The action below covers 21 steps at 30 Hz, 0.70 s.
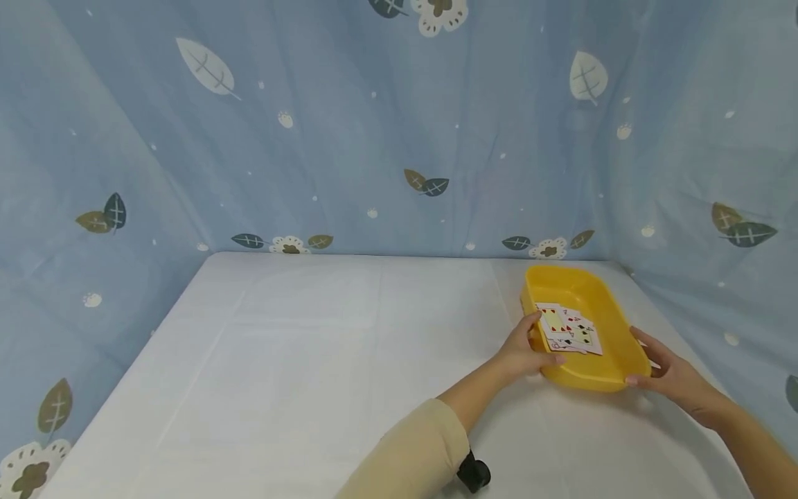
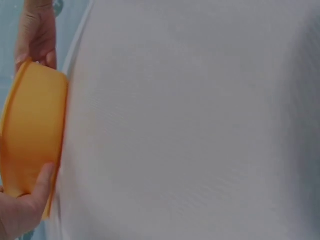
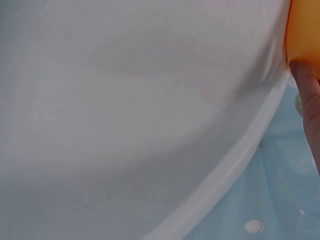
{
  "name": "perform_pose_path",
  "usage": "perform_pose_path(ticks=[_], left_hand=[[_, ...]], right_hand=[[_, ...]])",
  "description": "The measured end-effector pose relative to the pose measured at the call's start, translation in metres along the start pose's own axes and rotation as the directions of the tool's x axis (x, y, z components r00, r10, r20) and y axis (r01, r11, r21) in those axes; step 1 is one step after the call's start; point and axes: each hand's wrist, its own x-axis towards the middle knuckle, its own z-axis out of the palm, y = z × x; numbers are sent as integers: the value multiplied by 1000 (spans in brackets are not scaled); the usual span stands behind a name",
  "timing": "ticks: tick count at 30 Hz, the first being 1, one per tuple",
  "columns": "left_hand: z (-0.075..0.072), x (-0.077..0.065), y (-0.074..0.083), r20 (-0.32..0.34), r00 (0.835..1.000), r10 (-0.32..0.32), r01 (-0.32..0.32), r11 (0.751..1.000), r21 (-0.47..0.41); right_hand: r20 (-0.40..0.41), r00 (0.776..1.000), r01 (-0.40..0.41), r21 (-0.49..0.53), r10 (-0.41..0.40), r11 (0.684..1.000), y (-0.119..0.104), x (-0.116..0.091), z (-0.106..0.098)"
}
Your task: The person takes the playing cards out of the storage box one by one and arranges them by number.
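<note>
A yellow plastic tray [image 1: 614, 339] with raised walls sits at the right side of the table in the head view. Several playing cards [image 1: 570, 329] lie overlapping inside it, face up, towards its left wall. My left hand [image 1: 522, 350] grips the tray's left wall, thumb at the near left corner. On the opposite side my right hand [image 1: 676, 378] holds the near right corner between thumb and fingers. The left wrist view shows the tray's outer wall [image 2: 40, 120] with a hand at either end. Only a corner of the tray [image 3: 304, 35] shows in the right wrist view.
A white cloth [image 1: 299, 360] covers the table. Blue patterned fabric [image 1: 349, 138] hangs behind it and along both sides, close to the tray on the right. A small black object [image 1: 474, 473] shows beside the left sleeve at the bottom.
</note>
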Motion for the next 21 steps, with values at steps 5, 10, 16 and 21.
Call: perform_pose_path(ticks=[5,10,16,21], left_hand=[[-5,-1,-4,-9,1000,-27,27,998,-52],[-13,-2,-4,-37,998,-44,42,998,-53],[-24,-5,-6,-30,998,-58,56,995,-82],[-32,-9,-8,-12,999,-45,43,994,-99]], right_hand=[[6,999,-32,-40,32,999,-5,3,7],[-4,1000,-16,-57,16,998,-14,5,13],[-15,1000,-5,-65,4,998,-20,9,21],[-25,1000,-8,-74,6,997,-24,10,26]])
